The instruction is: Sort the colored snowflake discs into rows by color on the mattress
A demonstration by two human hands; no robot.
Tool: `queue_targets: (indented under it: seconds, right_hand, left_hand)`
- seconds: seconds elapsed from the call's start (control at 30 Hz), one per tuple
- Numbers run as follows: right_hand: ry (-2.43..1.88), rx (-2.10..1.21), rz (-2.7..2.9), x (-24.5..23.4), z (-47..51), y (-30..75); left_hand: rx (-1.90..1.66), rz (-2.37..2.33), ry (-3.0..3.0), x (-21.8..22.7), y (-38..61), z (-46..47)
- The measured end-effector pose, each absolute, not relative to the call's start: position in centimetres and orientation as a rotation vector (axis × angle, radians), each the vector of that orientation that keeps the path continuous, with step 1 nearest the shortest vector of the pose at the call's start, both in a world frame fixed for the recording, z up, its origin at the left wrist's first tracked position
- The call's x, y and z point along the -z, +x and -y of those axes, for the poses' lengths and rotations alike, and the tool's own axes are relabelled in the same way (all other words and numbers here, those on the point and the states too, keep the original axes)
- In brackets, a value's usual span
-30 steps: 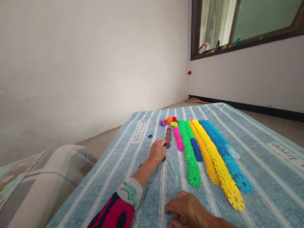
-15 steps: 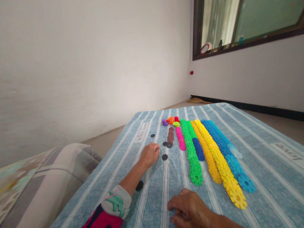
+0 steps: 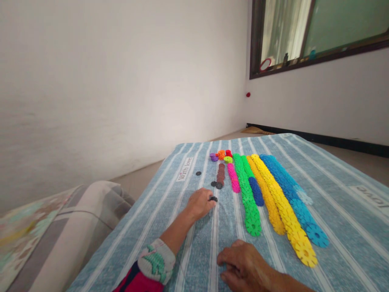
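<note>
My left hand (image 3: 201,203) pinches a black notched disc (image 3: 213,199) by its edge, just above the striped cloth (image 3: 146,211). Beyond it, more black discs (image 3: 218,185) lie at the near end of a brown row of discs (image 3: 221,172), and a single black disc (image 3: 198,173) lies to the left. My right hand (image 3: 243,263) rests on the cloth near the front with its fingers curled; whether anything is inside them is hidden. Nearest to it is the green row of overlapping discs (image 3: 253,224).
Yellow (image 3: 304,251) and blue (image 3: 317,235) disc rows run along the right, with a short dark blue row (image 3: 256,192) and a pink row (image 3: 234,178) between. Small purple, orange, red and lime piles sit at the far end. A grey-striped cushion-like bundle (image 3: 91,227) stands at left.
My left hand has moved right and slightly nearer, and now grips the black disc that was lying on the cloth. My right hand stays almost where it was.
</note>
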State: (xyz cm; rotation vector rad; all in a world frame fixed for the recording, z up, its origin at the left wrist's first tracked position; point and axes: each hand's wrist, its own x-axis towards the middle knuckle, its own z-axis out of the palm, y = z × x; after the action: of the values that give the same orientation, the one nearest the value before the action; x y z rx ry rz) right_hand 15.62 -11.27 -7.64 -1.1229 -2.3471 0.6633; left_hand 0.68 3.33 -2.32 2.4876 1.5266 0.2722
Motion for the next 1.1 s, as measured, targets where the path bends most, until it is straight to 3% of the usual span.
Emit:
queue_targets:
  seconds: [0.57, 1.1]
  right_hand:
    - [-1.105, -0.667, 2.354, 8.3, 11.0, 15.6]
    - [-1.129, -0.646, 2.492, 9.0, 10.4, 15.3]
  left_hand:
    - [-0.572, -1.628, 2.002, 3.0, 0.3, -9.3]
    - [-0.296, -1.596, 1.939, 1.9, 2.3, -12.3]
